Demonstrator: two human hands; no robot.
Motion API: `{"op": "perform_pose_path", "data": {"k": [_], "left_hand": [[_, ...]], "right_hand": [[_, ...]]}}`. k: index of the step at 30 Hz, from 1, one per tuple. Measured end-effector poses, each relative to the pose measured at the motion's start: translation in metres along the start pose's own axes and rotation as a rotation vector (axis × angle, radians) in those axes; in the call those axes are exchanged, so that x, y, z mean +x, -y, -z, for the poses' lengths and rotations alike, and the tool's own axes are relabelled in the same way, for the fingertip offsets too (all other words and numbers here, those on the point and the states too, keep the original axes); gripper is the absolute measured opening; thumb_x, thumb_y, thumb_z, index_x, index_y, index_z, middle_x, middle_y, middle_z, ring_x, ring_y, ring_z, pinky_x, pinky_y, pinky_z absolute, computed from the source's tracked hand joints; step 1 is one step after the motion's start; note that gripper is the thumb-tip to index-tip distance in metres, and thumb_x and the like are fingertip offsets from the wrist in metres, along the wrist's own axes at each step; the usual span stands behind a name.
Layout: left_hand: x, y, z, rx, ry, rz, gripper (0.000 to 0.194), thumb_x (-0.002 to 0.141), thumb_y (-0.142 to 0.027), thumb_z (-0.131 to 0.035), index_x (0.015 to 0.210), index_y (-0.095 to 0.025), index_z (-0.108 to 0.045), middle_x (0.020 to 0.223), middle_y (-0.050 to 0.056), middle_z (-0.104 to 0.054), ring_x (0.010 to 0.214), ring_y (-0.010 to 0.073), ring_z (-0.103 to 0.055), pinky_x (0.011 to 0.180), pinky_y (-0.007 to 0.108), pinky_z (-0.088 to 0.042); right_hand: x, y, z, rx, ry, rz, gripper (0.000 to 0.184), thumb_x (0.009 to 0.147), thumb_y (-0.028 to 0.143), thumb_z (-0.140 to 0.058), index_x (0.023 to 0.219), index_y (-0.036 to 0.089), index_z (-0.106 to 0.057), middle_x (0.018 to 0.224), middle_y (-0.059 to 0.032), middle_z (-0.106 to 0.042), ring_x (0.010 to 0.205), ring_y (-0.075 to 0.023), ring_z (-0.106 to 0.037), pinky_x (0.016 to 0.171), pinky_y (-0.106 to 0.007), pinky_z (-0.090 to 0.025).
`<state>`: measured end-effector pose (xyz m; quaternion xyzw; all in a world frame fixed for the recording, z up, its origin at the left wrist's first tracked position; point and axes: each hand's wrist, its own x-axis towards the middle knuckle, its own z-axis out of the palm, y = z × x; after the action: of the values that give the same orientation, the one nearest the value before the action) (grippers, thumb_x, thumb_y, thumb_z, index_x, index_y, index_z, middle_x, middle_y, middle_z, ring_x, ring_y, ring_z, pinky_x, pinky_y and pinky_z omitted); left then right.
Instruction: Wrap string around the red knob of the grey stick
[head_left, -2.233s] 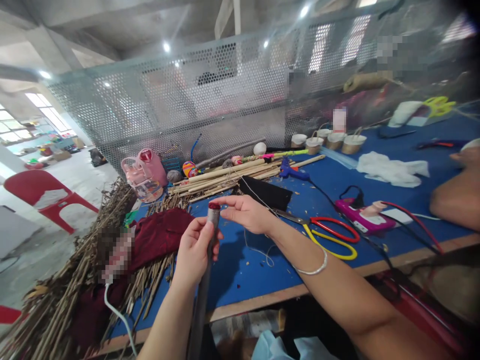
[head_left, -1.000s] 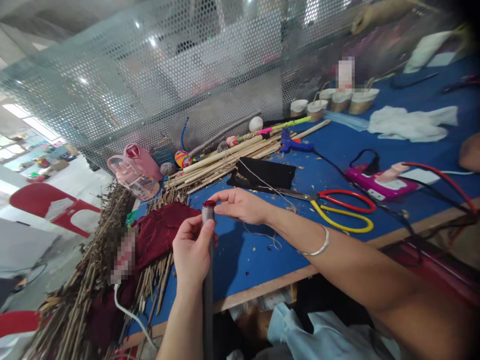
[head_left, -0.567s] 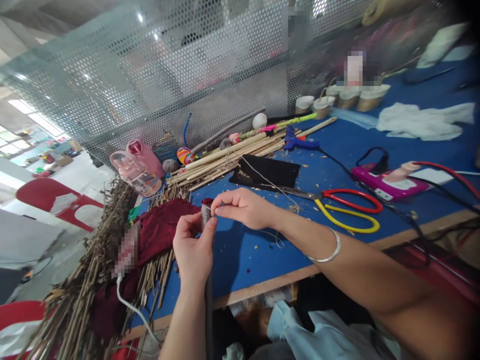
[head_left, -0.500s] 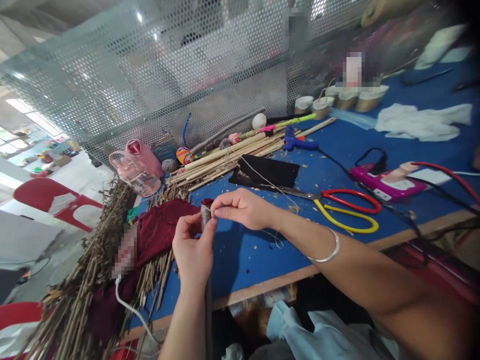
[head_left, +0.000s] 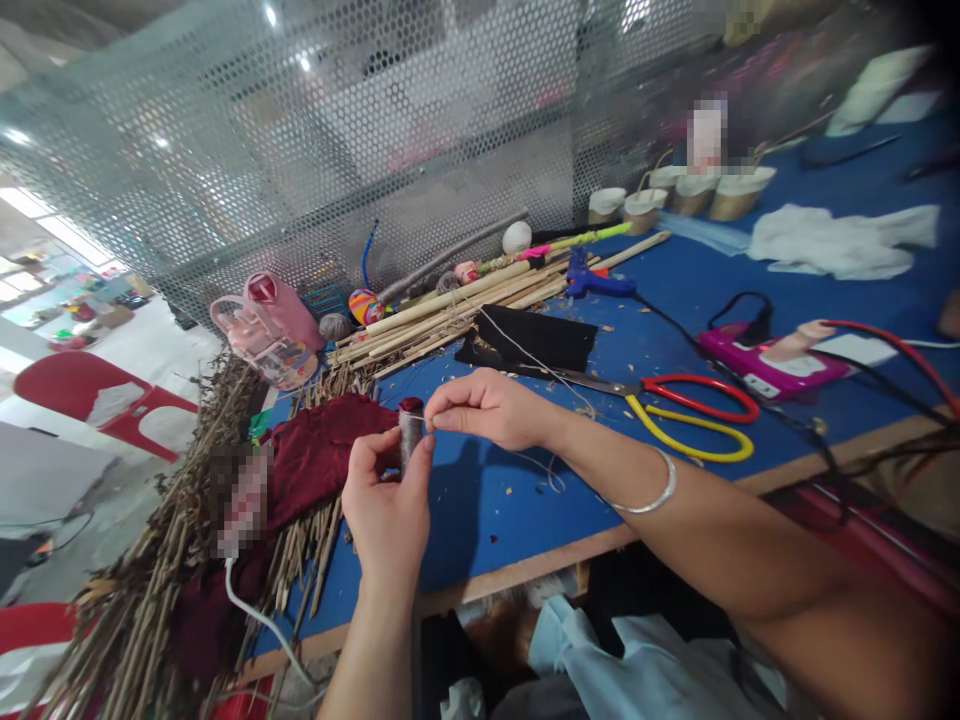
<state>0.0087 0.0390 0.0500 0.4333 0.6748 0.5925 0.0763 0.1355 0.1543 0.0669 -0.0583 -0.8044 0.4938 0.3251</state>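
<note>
Our left hand grips the grey rod; our right hand pinches what looks like thread by the red tip. We'd want even tension.

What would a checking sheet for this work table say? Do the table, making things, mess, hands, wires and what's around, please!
Surface: blue table, sprinkled with little bits.
Job's things: grey rod with a dark red top.
Clutter: scissors, dark red cloth, wooden sticks.
Hands: left hand grips the rod; right hand pinches its fingertips together beside the top.
Cables: white cable at the left; several cables around the purple power strip at the right.
Surroundings: metal screen behind; red chair at the left.
</note>
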Motion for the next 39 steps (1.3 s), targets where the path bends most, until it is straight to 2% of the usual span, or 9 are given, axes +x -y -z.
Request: {"op": "perform_pose_path", "data": {"k": [8,13,16,19,24,26,29,35,39], "left_hand": [[0.005,0.005,0.007,-0.099,0.055,0.107,0.031,0.065,-0.033,-0.078,0.083,-0.017,-0.060,0.077,0.000,-0.065,0.066,0.0114,-0.059,0.060,0.023,-0.047],[0.010,0.003,0.010,-0.345,0.260,0.304,0.036,0.065,-0.038,-0.077,0.088,-0.016,-0.060,0.071,0.000,-0.066,0.051,0.0095,-0.058,0.049,0.022,-0.048],[0.012,0.002,0.008,-0.510,0.424,0.435,0.039,0.068,-0.044,-0.074,0.090,-0.015,-0.059,0.074,0.003,-0.068,0.049,0.0099,-0.059,0.046,0.021,-0.048],[0.011,0.001,0.004,-0.560,0.517,0.473,0.043,0.073,-0.050,-0.067,0.096,-0.015,-0.058,0.073,0.003,-0.068,0.047,0.0100,-0.058,0.044,0.021,-0.047],[0.004,-0.002,0.000,-0.181,0.178,0.156,0.048,0.061,-0.035,-0.081,0.100,-0.018,-0.059,0.088,0.004,-0.067,0.072,0.0137,-0.063,0.059,0.022,-0.051],[0.003,-0.003,0.002,-0.123,0.133,0.143,0.042,0.061,-0.034,-0.080,0.093,-0.016,-0.061,0.083,0.004,-0.068,0.068,0.0133,-0.062,0.056,0.022,-0.050],[0.007,-0.004,0.006,-0.267,0.218,0.272,0.037,0.066,-0.038,-0.077,0.091,-0.015,-0.063,0.078,0.003,-0.069,0.056,0.0116,-0.061,0.051,0.023,-0.050],[0.014,0.002,0.004,-0.590,0.534,0.485,0.034,0.073,-0.045,-0.068,0.085,-0.013,-0.062,0.072,0.003,-0.069,0.046,0.0074,-0.056,0.044,0.018,-0.046],[0.013,0.007,-0.001,-0.555,0.486,0.435,0.041,0.069,-0.042,-0.073,0.098,-0.017,-0.059,0.079,0.001,-0.067,0.054,0.0095,-0.059,0.047,0.020,-0.048]], "right_hand": [[0.006,-0.014,-0.002,0.257,-0.033,-0.191,0.015,0.081,0.025,-0.059,0.079,0.011,-0.060,0.070,-0.0001,-0.060,0.064,-0.0085,-0.051,0.062,-0.021,-0.039],[0.006,-0.015,-0.002,0.482,0.021,-0.294,0.028,0.081,0.031,-0.062,0.100,0.013,-0.053,0.047,0.0122,-0.037,0.038,-0.0034,-0.028,0.040,-0.017,-0.022],[0.004,-0.017,-0.002,0.563,0.094,-0.294,0.038,0.082,0.034,-0.062,0.112,0.013,-0.052,0.045,0.0126,-0.036,0.035,-0.0028,-0.021,0.036,-0.018,-0.015],[0.004,-0.017,-0.004,0.586,0.041,-0.285,0.028,0.081,0.029,-0.064,0.100,0.011,-0.057,0.055,0.0080,-0.049,0.039,-0.0021,-0.030,0.038,-0.017,-0.023],[0.007,-0.017,-0.011,0.605,-0.085,-0.274,0.018,0.077,0.016,-0.066,0.092,0.010,-0.060,0.075,0.0008,-0.063,0.063,-0.0062,-0.054,0.062,-0.019,-0.043],[0.007,-0.016,-0.012,0.635,-0.063,-0.283,0.018,0.078,0.017,-0.066,0.094,0.011,-0.060,0.077,0.0002,-0.064,0.065,-0.0068,-0.056,0.065,-0.020,-0.045],[0.006,-0.014,-0.011,0.685,0.007,-0.259,0.018,0.081,0.020,-0.063,0.096,0.012,-0.058,0.071,0.0013,-0.062,0.063,-0.0076,-0.056,0.062,-0.020,-0.046],[0.005,-0.016,-0.010,0.645,0.012,-0.203,0.020,0.080,0.020,-0.063,0.097,0.011,-0.058,0.080,0.0006,-0.061,0.061,-0.0054,-0.053,0.066,-0.021,-0.046],[0.006,-0.020,-0.010,0.544,-0.033,-0.223,0.014,0.081,0.019,-0.062,0.092,0.011,-0.059,0.079,0.0002,-0.061,0.067,-0.0074,-0.055,0.071,-0.023,-0.046]]}}
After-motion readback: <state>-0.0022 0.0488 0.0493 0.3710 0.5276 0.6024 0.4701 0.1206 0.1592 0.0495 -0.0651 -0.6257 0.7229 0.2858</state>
